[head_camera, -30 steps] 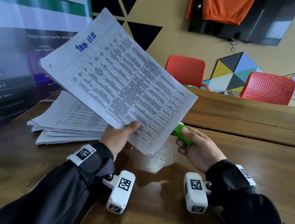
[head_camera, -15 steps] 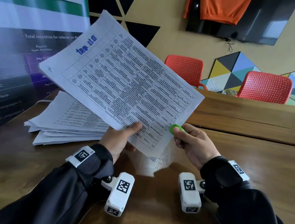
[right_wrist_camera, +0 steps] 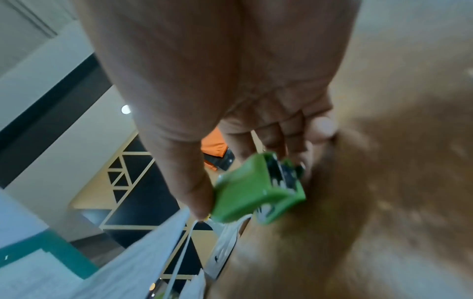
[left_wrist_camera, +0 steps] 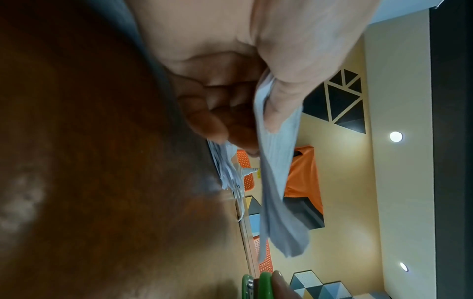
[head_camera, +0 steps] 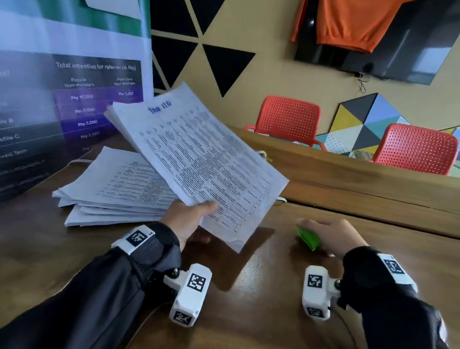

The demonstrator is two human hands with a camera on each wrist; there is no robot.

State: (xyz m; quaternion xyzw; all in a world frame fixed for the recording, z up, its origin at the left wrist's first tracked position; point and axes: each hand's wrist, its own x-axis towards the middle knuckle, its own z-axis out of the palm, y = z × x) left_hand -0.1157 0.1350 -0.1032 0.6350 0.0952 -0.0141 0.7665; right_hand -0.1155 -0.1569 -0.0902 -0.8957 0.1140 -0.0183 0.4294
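Note:
My left hand [head_camera: 188,218] pinches the near edge of a thin sheaf of printed sheets [head_camera: 196,158], thumb on top and fingers under, held tilted above the wooden table [head_camera: 232,334]. The left wrist view shows the thumb pressing the sheets [left_wrist_camera: 276,182] from the side. My right hand [head_camera: 331,236] holds a small green stapler [head_camera: 309,237] low over the table, right of the sheets. In the right wrist view the thumb and fingers are curled round the stapler [right_wrist_camera: 250,192].
A messy pile of papers [head_camera: 114,189] lies on the table at the left, under the held sheets. A standing banner [head_camera: 27,120] runs along the left side. Two red chairs [head_camera: 290,121] stand behind the far table edge. A white cable [right_wrist_camera: 179,263] lies near the pile.
The left hand has lowered and tipped the sheets away toward the pile. The right hand has drawn the green stapler off the sheets' edge, rightward and down toward the table.

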